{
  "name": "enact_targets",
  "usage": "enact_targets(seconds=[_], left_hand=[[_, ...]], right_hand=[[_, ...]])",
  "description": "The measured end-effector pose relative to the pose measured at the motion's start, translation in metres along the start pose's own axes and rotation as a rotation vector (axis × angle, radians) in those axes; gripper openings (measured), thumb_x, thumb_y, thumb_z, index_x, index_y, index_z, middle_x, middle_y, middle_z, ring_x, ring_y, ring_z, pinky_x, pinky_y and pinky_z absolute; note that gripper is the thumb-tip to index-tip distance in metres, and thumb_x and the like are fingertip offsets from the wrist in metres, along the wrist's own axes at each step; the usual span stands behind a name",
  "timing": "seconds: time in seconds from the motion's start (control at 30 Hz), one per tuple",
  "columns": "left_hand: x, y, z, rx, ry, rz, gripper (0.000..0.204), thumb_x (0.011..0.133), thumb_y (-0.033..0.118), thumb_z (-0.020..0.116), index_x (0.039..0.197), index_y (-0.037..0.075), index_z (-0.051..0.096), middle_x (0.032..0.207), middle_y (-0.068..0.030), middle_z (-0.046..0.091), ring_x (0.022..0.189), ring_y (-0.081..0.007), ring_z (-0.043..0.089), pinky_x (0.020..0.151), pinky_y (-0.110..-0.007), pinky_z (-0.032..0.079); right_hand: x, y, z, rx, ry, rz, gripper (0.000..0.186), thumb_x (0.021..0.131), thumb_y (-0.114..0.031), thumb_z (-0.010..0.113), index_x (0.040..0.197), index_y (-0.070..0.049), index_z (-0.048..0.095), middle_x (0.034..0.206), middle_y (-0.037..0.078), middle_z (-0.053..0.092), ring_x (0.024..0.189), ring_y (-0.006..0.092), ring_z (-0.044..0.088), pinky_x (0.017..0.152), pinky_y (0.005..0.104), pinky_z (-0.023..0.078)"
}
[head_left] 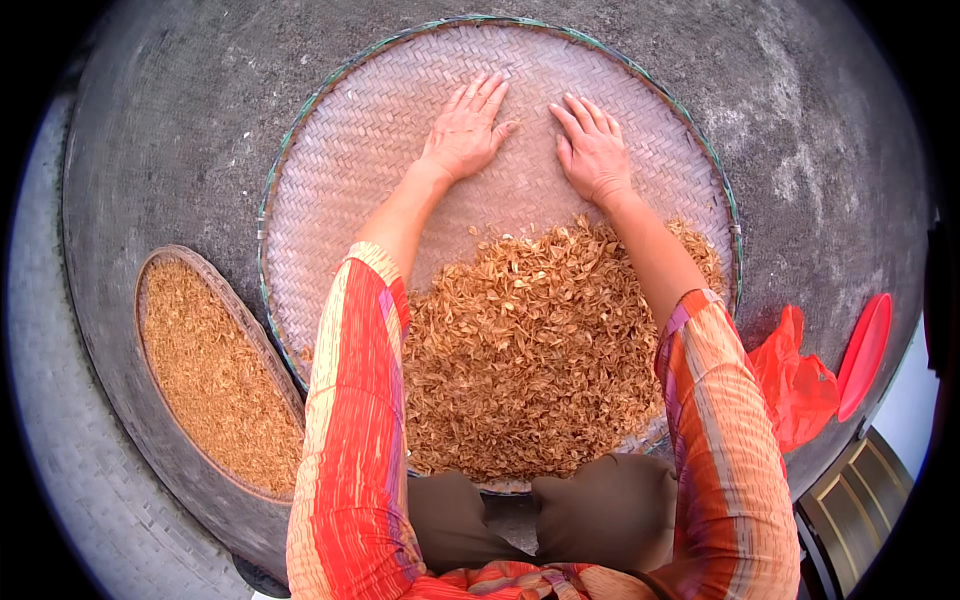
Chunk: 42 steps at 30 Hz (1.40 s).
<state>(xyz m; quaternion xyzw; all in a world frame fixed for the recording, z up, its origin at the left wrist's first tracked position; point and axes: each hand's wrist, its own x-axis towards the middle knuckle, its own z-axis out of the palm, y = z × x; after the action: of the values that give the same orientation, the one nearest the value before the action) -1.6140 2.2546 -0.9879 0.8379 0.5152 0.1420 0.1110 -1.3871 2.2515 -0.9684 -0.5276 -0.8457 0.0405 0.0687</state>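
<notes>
A large round woven bamboo tray [350, 140] with a green-wrapped rim lies in front of me. A heap of dry, golden-brown flakes, like dried petals or husks [530, 350], covers its near half. On the bare far weave my left hand [466, 130] rests palm down, fingers stretched out and thumb apart. To its right, my right hand [593, 148] also lies flat on the weave, its fingers spread. Neither hand holds anything, and both are beyond the heap. My forearms reach over the tray, and the right one hides part of the heap.
At the left, a smaller round woven tray [285, 365] holds finer golden-brown bits [215, 370]. A red plastic bag [795, 385] and a pinkish-red plastic dish [865, 355] lie at the right. Grey concrete ground [800, 150] surrounds the trays.
</notes>
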Motion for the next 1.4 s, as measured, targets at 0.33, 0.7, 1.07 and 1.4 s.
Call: enact_targets(seconds=[0.33, 0.7, 1.07, 1.4], left_hand=[[-0.142, 0.149, -0.028, -0.727, -0.434, 0.131, 0.063, 0.097, 0.047, 0.042, 0.146, 0.008, 0.033, 0.151, -0.0129, 0.035, 0.139, -0.0316, 0.031, 0.117, -0.043, 0.022], [-0.211, 0.176, -0.088, -0.475, -0.188, 0.071, 0.053, 0.097, 0.048, 0.044, 0.139, 0.016, 0.047, 0.149, -0.011, 0.037, 0.14, -0.0326, 0.03, 0.115, -0.05, 0.022], [-0.339, 0.057, -0.039, -0.221, 0.165, -0.686, 0.05, 0.1, 0.043, 0.039, 0.139, 0.013, 0.047, 0.148, -0.0118, 0.04, 0.141, -0.0343, 0.027, 0.115, -0.045, 0.02], [-0.3, 0.192, -0.051, -0.629, 0.129, -0.444, 0.046, 0.095, 0.036, 0.054, 0.134, 0.012, 0.053, 0.138, -0.0138, 0.05, 0.128, -0.0319, 0.045, 0.109, -0.041, 0.034]], right_hand=[[-0.006, 0.007, 0.011, -0.017, 0.05, -0.025, 0.045, 0.092, -0.027, 0.048, 0.136, -0.021, 0.047, 0.145, 0.003, 0.042, 0.135, 0.0221, 0.037, 0.112, 0.0414, 0.027], [0.001, 0.042, 0.017, 0.072, -0.054, -0.095, 0.048, 0.095, -0.038, 0.044, 0.14, -0.022, 0.043, 0.148, 0.006, 0.04, 0.138, 0.0256, 0.033, 0.114, 0.043, 0.024], [-0.165, 0.039, -0.05, 0.145, -0.285, 0.083, 0.049, 0.098, -0.052, 0.037, 0.136, -0.025, 0.051, 0.145, 0.01, 0.043, 0.138, 0.0291, 0.034, 0.112, 0.0492, 0.024], [-0.229, -0.089, -0.097, 0.464, -0.369, 0.034, 0.046, 0.095, -0.046, 0.048, 0.13, -0.018, 0.054, 0.13, 0.009, 0.054, 0.125, 0.0276, 0.046, 0.104, 0.0445, 0.035]])
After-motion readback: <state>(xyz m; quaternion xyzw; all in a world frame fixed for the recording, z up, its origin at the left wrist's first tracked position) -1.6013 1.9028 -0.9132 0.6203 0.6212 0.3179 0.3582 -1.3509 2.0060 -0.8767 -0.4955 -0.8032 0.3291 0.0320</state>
